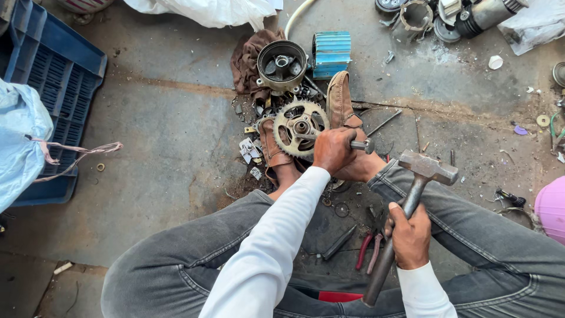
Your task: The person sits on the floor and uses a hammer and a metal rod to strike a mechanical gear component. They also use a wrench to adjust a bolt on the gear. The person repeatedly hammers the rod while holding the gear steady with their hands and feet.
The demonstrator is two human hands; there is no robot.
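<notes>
Concrete floor (165, 147) — left hand (333, 150) grips punch (360, 144) on sprocket (301, 127), right hand (410, 237) clenches hammer (426, 168).

I sit in a repair workshop: around the sprocket (301, 128) between my feet lie a hub drum (282, 63), scattered metal parts (438, 17), pliers (369, 250) and stained concrete floor (170, 147).

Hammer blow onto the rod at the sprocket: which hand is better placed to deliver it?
Right, probably. The right hand grips the hammer, head raised near the rod. The left hand is closed around that rod, steadying it against the sprocket.
</notes>
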